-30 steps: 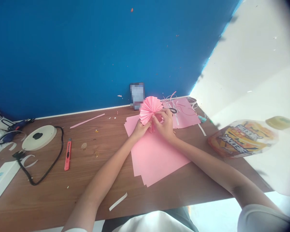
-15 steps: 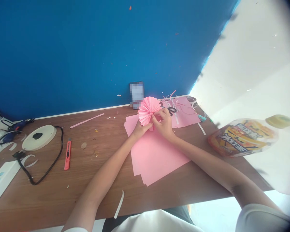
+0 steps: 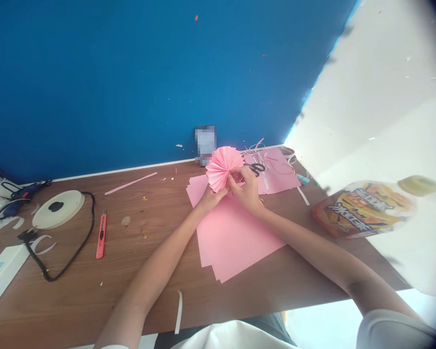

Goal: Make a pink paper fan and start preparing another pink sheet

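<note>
A pleated pink paper rosette point(image 3: 222, 165) is held up in both hands over a stack of pink paper sheets point(image 3: 240, 237). My left hand point(image 3: 210, 198) grips it from below at its lower edge, the fingers partly hidden behind the folds. My right hand point(image 3: 246, 186) has thumb and fingertips pinched together at the rosette's centre, on its right side. Black-handled scissors point(image 3: 255, 168) lie just beyond the right hand, on more pink paper point(image 3: 280, 172).
A red utility knife point(image 3: 101, 235), a round cream-coloured disc point(image 3: 63, 209) with a black cord, and a white power strip point(image 3: 3, 271) are on the left. A large bottle point(image 3: 366, 208) stands at right. Paper strips point(image 3: 131, 183) are scattered about. A blurred upright device point(image 3: 206, 143) leans against the wall.
The rosette has tilted and shifted slightly left, and my left hand has turned a little with it. The right hand keeps its pinch at the centre. The view has shifted slightly.
</note>
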### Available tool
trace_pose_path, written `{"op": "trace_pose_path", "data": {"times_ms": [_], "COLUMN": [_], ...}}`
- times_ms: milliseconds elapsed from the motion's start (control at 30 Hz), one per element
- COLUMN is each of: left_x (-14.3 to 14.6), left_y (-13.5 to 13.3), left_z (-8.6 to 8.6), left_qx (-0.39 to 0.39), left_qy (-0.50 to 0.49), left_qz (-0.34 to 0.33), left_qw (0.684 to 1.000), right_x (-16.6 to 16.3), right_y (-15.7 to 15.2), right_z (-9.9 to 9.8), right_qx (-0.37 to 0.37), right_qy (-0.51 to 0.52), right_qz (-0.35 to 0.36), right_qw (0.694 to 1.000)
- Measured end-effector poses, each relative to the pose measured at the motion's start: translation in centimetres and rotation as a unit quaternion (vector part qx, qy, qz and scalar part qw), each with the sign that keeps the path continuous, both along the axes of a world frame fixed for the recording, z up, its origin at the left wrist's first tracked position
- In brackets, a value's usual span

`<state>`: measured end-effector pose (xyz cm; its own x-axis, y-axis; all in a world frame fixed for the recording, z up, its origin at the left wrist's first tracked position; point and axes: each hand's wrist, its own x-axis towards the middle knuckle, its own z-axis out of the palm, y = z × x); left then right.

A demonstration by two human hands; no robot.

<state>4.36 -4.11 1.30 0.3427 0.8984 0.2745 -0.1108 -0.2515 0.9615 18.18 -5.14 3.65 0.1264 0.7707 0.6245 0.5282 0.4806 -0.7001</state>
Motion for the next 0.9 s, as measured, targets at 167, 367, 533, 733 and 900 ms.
{"op": "trace_pose_path", "data": {"times_ms": [167,367,533,733,900], "left_x": [-0.1,-0.1,0.1,0.4,0.4], "left_y": [-0.1,0.1,-0.2,-0.6,-0.5], "left_z": [0.1,-0.3,0.4,1.5,1.1], "left_qx": [-0.005,-0.02,-0.02,-0.002,0.037], "left_qy": [0.004,0.013,0.034,0.034,0.067], "left_qz": [-0.005,-0.001,-0.002,0.012,0.007], "left_qw": [1.0,1.0,0.999,0.999,0.997], "right_x": [0.2,0.1,0.0,0.2,0.3], "right_y": [0.1,0.2,0.3,0.6,0.7], "right_z": [0.3,0.0,-0.1,-0.4,-0.7], "right_qx": [0.008,0.013,0.025,0.04,0.068], "right_qy": [-0.015,-0.024,-0.022,-0.068,-0.13], "right_qz": [0.002,-0.006,-0.022,-0.033,-0.051], "right_qw": [1.0,1.0,0.999,0.996,0.988]}}
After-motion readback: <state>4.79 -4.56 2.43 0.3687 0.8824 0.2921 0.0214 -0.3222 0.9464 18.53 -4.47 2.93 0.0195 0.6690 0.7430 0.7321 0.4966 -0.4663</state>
